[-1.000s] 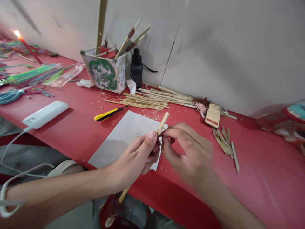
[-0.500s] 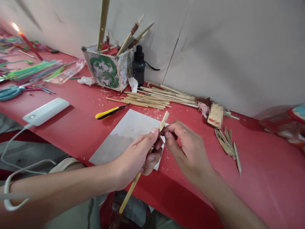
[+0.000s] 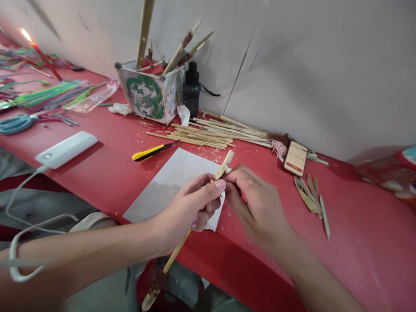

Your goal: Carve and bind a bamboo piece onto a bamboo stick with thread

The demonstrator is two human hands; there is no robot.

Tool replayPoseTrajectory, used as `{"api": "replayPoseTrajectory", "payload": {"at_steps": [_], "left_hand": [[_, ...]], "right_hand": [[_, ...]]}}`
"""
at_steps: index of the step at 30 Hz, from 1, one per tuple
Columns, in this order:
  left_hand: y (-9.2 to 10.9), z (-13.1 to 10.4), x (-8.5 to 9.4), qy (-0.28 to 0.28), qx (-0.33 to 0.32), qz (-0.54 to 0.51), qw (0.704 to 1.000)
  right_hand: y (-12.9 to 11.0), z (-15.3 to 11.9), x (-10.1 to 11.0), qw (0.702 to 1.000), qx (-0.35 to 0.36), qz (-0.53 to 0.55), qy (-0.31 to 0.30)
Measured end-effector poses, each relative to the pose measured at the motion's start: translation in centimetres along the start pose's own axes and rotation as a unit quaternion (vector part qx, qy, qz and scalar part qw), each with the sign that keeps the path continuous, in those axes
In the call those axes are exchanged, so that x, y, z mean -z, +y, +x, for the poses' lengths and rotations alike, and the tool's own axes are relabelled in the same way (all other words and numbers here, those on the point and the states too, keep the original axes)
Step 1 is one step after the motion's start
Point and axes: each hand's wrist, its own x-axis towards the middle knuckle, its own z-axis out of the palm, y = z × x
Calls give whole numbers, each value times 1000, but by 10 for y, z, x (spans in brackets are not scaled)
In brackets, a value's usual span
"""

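My left hand (image 3: 198, 201) is closed around a thin bamboo stick (image 3: 177, 251), which slants from upper right to lower left. Its pale, whittled top (image 3: 225, 164) sticks out above my left thumb. The lower end, below the table edge, has a brown wrapping and a pale tip. Just below the whittled top, the fingers of my right hand (image 3: 255, 199) are pinched together against my left fingertips. What they pinch is hidden. Under both hands lies a sheet of white paper (image 3: 175, 182) on the red table (image 3: 357, 225).
Beyond the paper lie a yellow utility knife (image 3: 147, 153), a pile of thin bamboo sticks (image 3: 198, 136) and shavings. A dragon-patterned box (image 3: 146, 97) holds tools beside a black bottle (image 3: 191, 93). A lit red candle (image 3: 43, 58) stands left. The phone (image 3: 295, 158) and dried leaves (image 3: 310, 195) lie right.
My left thumb has slid up and right along the stick, towards my right fingertips. More of the stick's lower end, with its pale tip, shows. The view has shifted slightly.
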Motion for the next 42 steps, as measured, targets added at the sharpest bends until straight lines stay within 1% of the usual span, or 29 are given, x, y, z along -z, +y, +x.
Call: {"api": "replayPoseTrajectory", "payload": {"at_steps": [3,7,10,13,17,21,27,32,34,37,42], "left_hand": [[-3,1,1,10,-41,14,999],[-5,4,2,24,-79,27,996],[-5,5,2,37,-74,19,996],[-3,3,0,38,-59,11,997],[-1,1,-1,47,-41,10,998],[-1,1,0,34,-60,6,998],[-4,3,0,32,-68,22,997],[-6,4,3,37,-80,55,995],[-6,4,3,43,-75,62,994],[-6,4,2,48,-64,64,995],[-5,5,1,47,-50,47,997]], "right_hand": [[-1,0,-1,999,37,1,13],[-1,-2,-4,999,22,10,44],[-1,-2,-6,997,1,15,73],[-3,-1,-6,995,-2,12,99],[-9,-1,-3,990,19,3,138],[-14,-3,-4,986,39,-12,159],[-15,-4,-10,988,29,-35,146],[-13,-5,-12,989,-5,-12,146],[-12,-5,-11,991,-37,6,126],[-10,-4,-11,992,-80,49,81],[-6,-3,-8,989,-90,113,39]]}}
